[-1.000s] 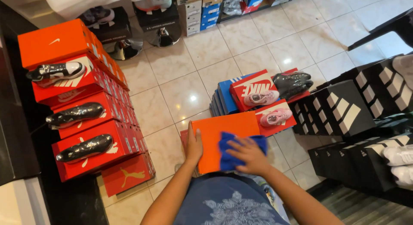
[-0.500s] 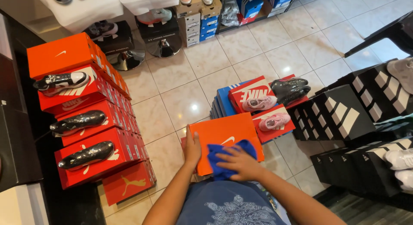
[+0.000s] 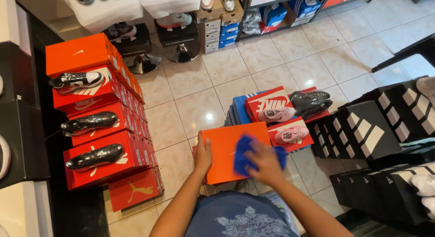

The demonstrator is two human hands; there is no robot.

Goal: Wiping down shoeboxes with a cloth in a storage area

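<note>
An orange shoe box lies flat in front of me, above my lap. My left hand grips its left edge, thumb on the lid. My right hand presses a blue cloth onto the lid near the box's right side. The cloth sticks out on both sides of my fingers. My forearms reach up from the bottom of the view over a dark blue patterned shirt.
At left stand stacked red and orange shoe boxes with dark football boots on top. Behind the held box sit blue and red boxes with pink shoes and dark shoes. Black striped boxes fill the right. Tiled floor stretches beyond.
My right hand with the blue cloth has slid across the orange lid, from lower right toward the middle. The left hand keeps its hold. My head has tilted a little.
</note>
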